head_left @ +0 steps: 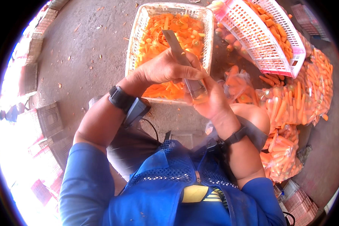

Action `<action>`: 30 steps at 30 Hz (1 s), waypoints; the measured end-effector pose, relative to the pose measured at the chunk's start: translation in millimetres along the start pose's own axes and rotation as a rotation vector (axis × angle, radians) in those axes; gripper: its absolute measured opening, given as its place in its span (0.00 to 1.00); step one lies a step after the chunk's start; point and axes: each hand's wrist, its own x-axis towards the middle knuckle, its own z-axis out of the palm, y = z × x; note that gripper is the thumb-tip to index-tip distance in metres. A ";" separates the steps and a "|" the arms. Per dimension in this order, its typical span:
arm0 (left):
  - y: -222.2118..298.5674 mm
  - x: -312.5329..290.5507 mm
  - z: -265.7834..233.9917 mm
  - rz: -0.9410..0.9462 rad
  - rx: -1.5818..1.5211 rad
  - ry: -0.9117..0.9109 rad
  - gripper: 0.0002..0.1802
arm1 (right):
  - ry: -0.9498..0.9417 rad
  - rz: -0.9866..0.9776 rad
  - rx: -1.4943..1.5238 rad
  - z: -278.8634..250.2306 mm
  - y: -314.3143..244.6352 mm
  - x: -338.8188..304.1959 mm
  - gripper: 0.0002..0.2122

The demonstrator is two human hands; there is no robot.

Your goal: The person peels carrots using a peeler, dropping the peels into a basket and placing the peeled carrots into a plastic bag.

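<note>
A long, flat grey metal blade [176, 47] slants through my two hands, above a white plastic basket [132, 45]. The basket holds many orange carrot peelings and pieces [169, 22]. My left hand [164, 67] is closed around the blade's middle, its thumb lying across the metal toward the right. At the lower end my right hand [211, 96] closes on the same blade, close against the left thumb. Something orange shows near the right palm, but I cannot tell whether it is a carrot. Fingers hide part of the blade.
A tilted pink-and-white crate [252, 37] with carrots stands at the upper right. Clear bags of carrots [286, 105] are piled to my right, with a smaller bag [237, 84] near my knee. Stacked crates [49, 120] line the left. Scraps dot the concrete floor [83, 49].
</note>
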 end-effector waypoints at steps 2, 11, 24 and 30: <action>-3.3 -0.5 -2.4 -0.010 -0.030 0.010 0.11 | 0.060 0.012 -0.030 2.4 2.4 2.1 0.17; -39.7 24.1 -69.1 0.001 -0.201 0.213 0.09 | -0.053 0.191 0.097 -10.6 5.2 -1.9 0.19; -50.3 20.9 -101.4 0.056 0.269 0.699 0.13 | -0.103 0.078 0.118 -1.3 -7.9 -11.7 0.24; -27.5 2.0 -54.7 -0.073 -0.161 0.079 0.29 | -0.106 0.078 0.173 2.3 -5.8 -10.0 0.23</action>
